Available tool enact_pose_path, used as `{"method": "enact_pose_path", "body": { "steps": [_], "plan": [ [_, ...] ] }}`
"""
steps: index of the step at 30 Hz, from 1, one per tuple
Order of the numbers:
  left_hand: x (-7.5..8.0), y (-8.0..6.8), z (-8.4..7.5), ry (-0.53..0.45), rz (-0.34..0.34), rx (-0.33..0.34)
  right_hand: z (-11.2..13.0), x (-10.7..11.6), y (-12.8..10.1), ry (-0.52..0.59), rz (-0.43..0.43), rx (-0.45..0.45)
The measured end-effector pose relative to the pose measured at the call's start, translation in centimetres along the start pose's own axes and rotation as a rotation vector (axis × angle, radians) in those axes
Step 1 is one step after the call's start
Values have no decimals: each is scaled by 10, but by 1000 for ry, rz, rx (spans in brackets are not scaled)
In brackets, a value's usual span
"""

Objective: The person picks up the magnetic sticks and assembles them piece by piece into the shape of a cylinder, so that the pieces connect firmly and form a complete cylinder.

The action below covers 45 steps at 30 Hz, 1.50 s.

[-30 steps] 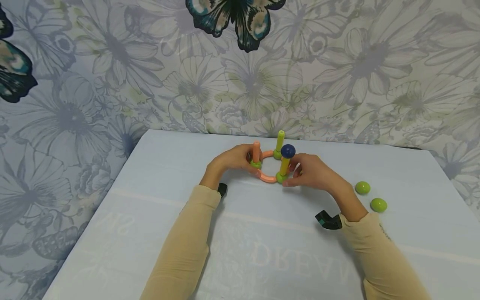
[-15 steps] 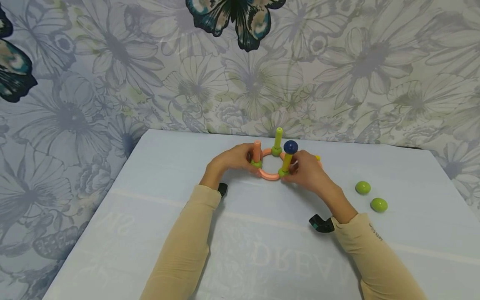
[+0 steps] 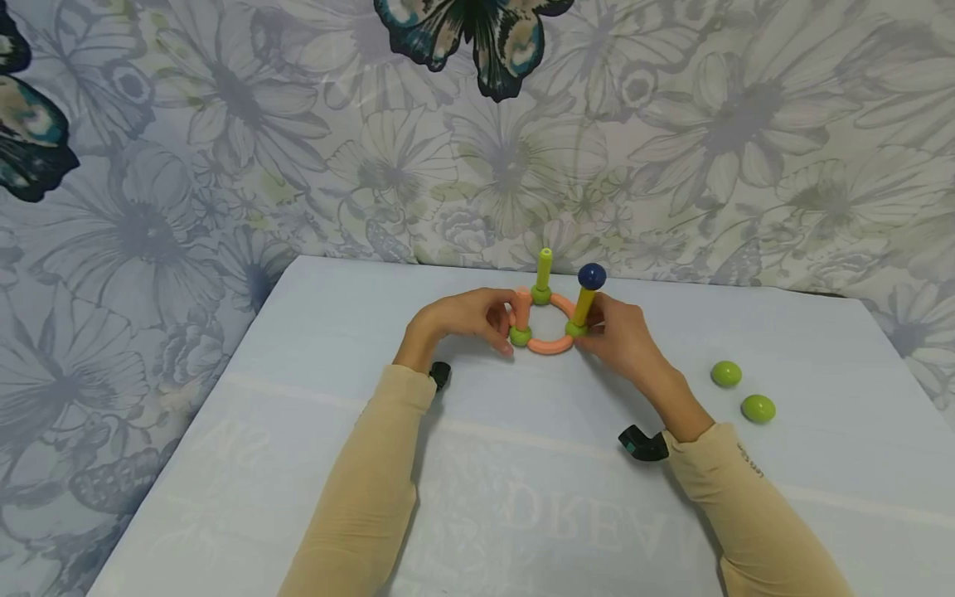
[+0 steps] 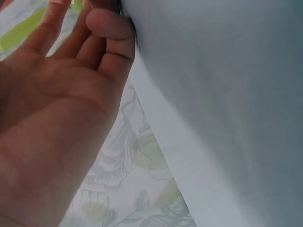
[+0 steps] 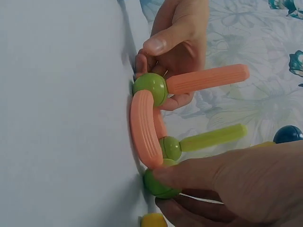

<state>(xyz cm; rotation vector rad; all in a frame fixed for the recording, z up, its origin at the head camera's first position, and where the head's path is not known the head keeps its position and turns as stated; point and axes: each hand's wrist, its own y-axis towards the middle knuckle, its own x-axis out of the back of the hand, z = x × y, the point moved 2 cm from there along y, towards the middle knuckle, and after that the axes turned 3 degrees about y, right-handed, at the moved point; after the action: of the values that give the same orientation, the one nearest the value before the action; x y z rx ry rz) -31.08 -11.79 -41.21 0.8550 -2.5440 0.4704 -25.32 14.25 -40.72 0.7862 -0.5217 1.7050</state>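
On the pale blue tabletop (image 3: 298,431), close to its far edge, lies a ring of curved orange pieces (image 3: 550,345) joined by green balls, with three sticks standing up from it. The left hand (image 3: 462,319) holds the ring's left side, its thumb and fingers curled about the green ball (image 3: 520,336) there and the orange stick (image 5: 208,78) that rises from it; the right wrist view shows the fingertips pinching just behind that ball. The right hand (image 3: 622,336) grips the ring's right side, fingers curled round the green ball (image 5: 158,183) at the foot of the yellow stick (image 3: 584,308), which carries a dark blue ball (image 3: 592,275) on top. Between the two hands, at the far side of the ring, a yellow-green stick (image 3: 544,269) stands upright on a third green ball (image 3: 540,294). In the right wrist view a yellow piece (image 5: 152,220) lies just beside the ring near the right hand. Two loose green half balls (image 3: 742,391) lie on the tabletop well to the right, apart from the ring and near each other. A flowered cloth with butterflies (image 3: 477,124) hangs behind the tabletop.
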Motion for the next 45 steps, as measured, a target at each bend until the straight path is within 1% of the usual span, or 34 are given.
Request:
{"method": "enact_pose_path", "body": {
  "steps": [5, 9, 11, 12, 13, 15, 18, 21, 23, 24, 26, 28, 34, 38, 42, 45],
  "plan": [
    [-1, 0, 0, -56, 62, 23, -6, 0, 0, 18, -50, 21],
    [-2, -2, -1, -96, 108, 37, -9, 0, 0, 34, -83, 13],
    [-2, -4, -1, -96, 115, 38, -10, -1, 1, 26, -96, 5],
    [-1, -4, 0, -91, 107, 39, -10, -1, 1, 18, -100, 1],
    [0, -5, 0, -84, 92, 37, -10, -1, 2, 11, -103, -4],
    [3, -6, 1, -67, 33, 35, -9, -2, 2, -1, -105, -9],
    [7, -6, 3, -22, -115, 50, -8, -3, 2, -8, -102, -24],
    [9, -4, 5, 63, -261, 96, -6, -5, 2, -22, -85, -52],
    [9, -1, 5, 131, -328, 123, -5, -7, 2, -43, -74, -72],
    [8, 0, 4, 159, -349, 130, -4, -9, 2, -55, -71, -80],
    [6, 3, 2, 194, -371, 127, -2, -10, 1, -71, -69, -87],
    [3, 5, -1, 204, -368, 117, -1, -12, 1, -80, -73, -85],
    [-3, 9, -3, 166, -312, 97, 0, -16, 0, -66, -84, -79],
    [-3, 9, -4, 162, -320, 92, 0, -18, 0, -52, -95, -88],
    [-2, 10, -3, 175, -349, 105, -2, -19, 0, 13, -93, -82],
    [-2, 9, -2, 149, -354, 92, -2, -20, 0, 76, -93, -74]
  ]
}}
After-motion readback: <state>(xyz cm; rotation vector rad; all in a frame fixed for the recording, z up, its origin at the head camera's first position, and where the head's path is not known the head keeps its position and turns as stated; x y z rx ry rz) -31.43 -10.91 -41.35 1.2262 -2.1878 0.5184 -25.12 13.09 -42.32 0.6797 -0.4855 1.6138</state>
